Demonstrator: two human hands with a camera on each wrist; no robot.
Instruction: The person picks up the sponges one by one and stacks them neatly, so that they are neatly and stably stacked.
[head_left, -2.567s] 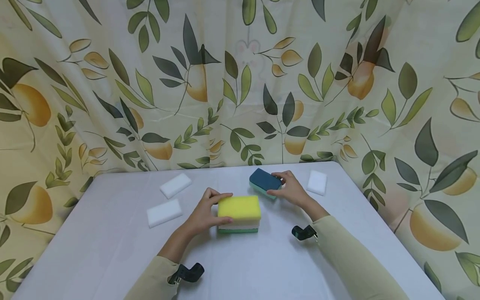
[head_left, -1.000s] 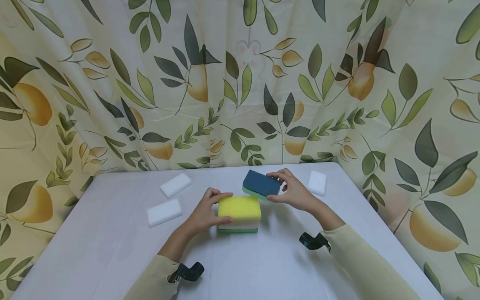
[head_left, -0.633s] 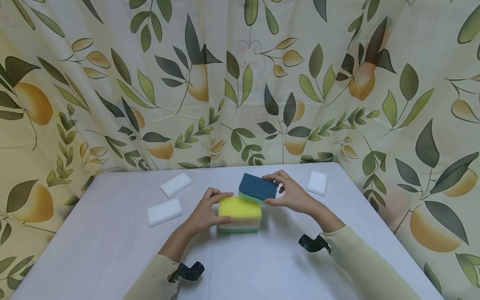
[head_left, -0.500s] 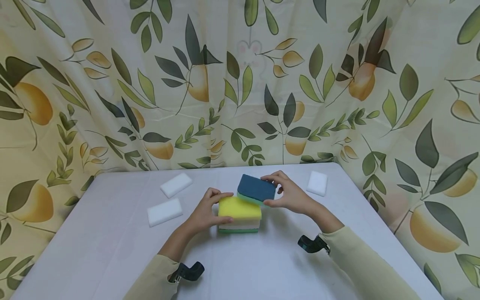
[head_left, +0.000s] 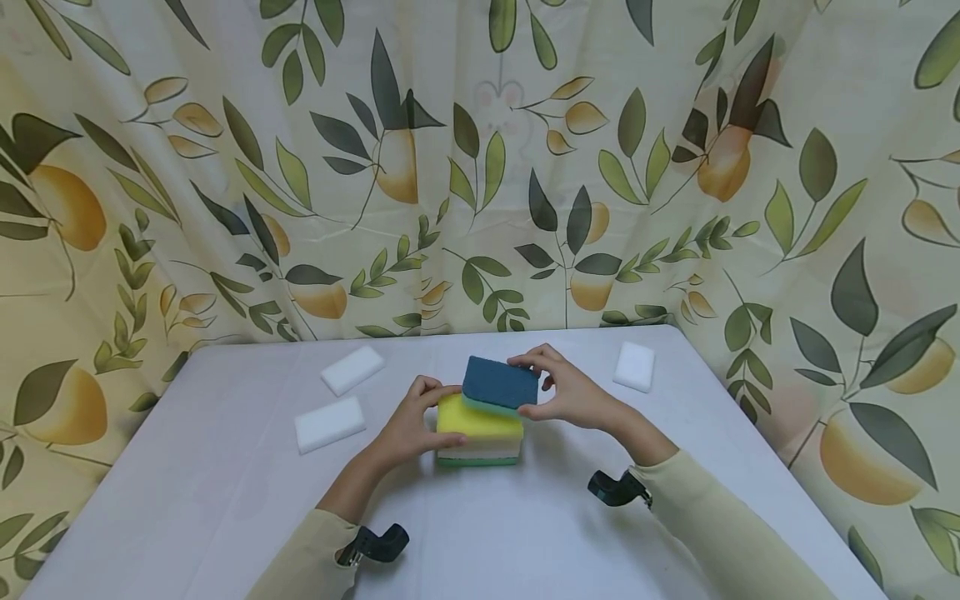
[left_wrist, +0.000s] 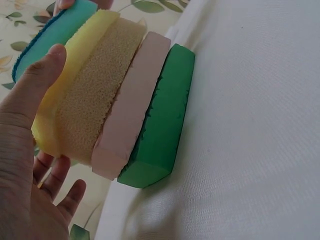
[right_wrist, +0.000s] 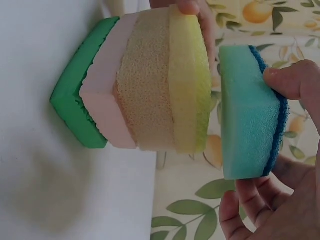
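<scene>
A stack stands at the middle of the table: a green block (left_wrist: 162, 115) at the bottom, then a pale pink block (left_wrist: 134, 100), a porous beige sponge (right_wrist: 146, 75) and a yellow sponge (head_left: 480, 425) on top. My left hand (head_left: 405, 427) grips the yellow sponge at the stack's left end, thumb on the near side, fingers behind. Above the yellow sponge, my right hand (head_left: 576, 398) pinches a teal sponge (right_wrist: 250, 120) with a dark blue scouring layer (head_left: 498, 383) facing up. The right wrist view shows a gap between teal and yellow sponges. The teal one sits slightly askew over the stack.
Two white sponge pads, one farther back (head_left: 352, 370) and one nearer (head_left: 328, 425), lie left of the stack. Another white pad (head_left: 634, 367) lies at the back right. A patterned curtain (head_left: 480, 167) hangs behind the white-covered table (head_left: 510, 542).
My right hand has carried the teal sponge leftward and nearer, from behind and right of the stack to over the yellow sponge. My left hand has stayed in place.
</scene>
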